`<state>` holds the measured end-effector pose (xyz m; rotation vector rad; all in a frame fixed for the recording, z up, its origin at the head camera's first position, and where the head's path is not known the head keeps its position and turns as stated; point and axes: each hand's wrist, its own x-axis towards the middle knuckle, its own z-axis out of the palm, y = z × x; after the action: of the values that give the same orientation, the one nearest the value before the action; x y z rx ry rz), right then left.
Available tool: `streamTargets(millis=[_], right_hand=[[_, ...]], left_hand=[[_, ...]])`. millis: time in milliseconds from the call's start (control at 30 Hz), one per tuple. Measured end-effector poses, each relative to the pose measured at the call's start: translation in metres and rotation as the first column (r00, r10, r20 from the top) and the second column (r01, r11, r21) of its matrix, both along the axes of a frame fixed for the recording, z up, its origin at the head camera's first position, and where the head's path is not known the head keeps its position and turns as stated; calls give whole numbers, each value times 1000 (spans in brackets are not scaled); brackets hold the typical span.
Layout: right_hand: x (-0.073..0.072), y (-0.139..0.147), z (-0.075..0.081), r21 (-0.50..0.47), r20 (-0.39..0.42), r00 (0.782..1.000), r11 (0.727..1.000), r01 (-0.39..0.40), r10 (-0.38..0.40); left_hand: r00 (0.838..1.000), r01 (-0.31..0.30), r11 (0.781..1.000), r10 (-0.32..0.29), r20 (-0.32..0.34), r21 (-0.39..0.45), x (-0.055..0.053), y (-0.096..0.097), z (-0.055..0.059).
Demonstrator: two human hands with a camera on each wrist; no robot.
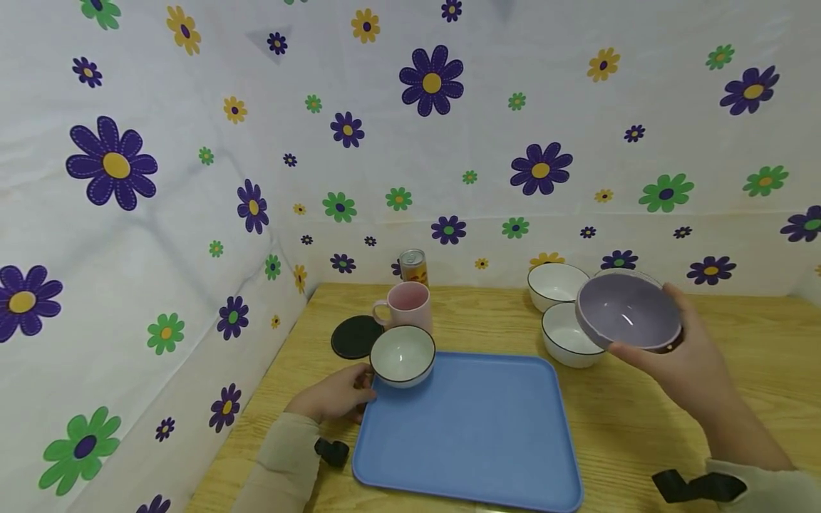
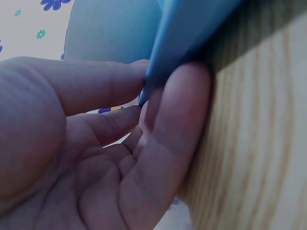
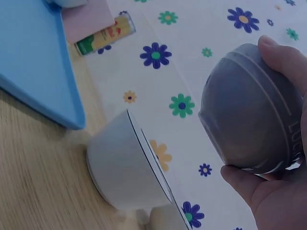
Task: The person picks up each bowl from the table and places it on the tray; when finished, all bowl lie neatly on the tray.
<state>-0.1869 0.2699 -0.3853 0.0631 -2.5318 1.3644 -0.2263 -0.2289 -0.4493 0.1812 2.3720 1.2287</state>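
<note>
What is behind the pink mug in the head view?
A can stands behind the pink mug; its top and upper side show, but the mug covers its lower part.

1. Pale wooden table (image 1: 481, 313), grain showing.
2. Pink mug (image 1: 413, 315), upright, handle to the left in the head view.
3. Printed can (image 1: 415, 268), upright just behind the mug.
4. Black round mat (image 1: 354, 338), flat, left of the mug.
5. White cloth (image 1: 385, 167) with purple, green and yellow flowers, behind and at left.

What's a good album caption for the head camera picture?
Right hand holding a purple bowl aloft, left hand gripping a blue tray that bears one white bowl.
</note>
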Motion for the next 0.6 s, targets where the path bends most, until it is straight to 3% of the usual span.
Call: streamTargets(millis=[367,600], right_hand=[[3,-27,-5,9,-5,994,994,-108,108],[6,-46,-13,-46,-2,978,977,-207,207]], left_hand=[[1000,0,1000,0,-8,5,0,0,1],[1000,-4,1000,4,-1,13,-1,-1,-3]])
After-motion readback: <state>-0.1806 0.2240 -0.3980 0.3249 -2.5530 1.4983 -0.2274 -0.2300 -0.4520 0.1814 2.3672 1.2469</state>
